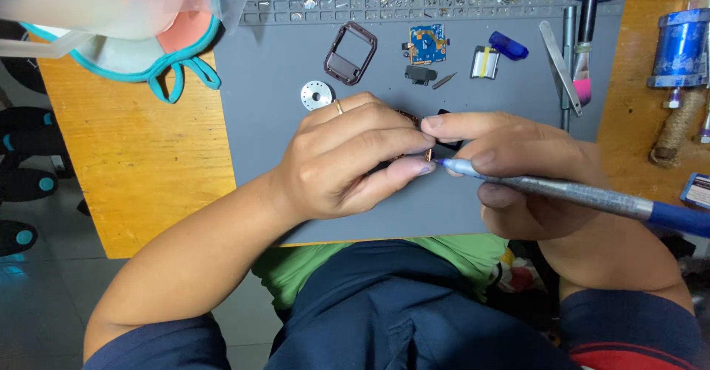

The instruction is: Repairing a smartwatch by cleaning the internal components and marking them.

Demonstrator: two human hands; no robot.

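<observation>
My left hand [347, 159], with a ring on one finger, is closed around a small dark brown watch body [414, 122]; most of it is hidden by my fingers. My right hand [518, 170] grips a long grey and blue screwdriver [562, 190]. Its tip meets the watch body at my left fingertips. Both hands hover over a grey work mat [266, 103].
On the mat lie a dark watch frame [350, 52], a blue circuit board [427, 43], a round metal disc [316, 95], a small battery [485, 62], a blue cap [508, 45], tweezers [559, 65] and a brush [583, 44]. A wooden table [148, 170] lies beneath, with a blue cylinder [679, 48] at right.
</observation>
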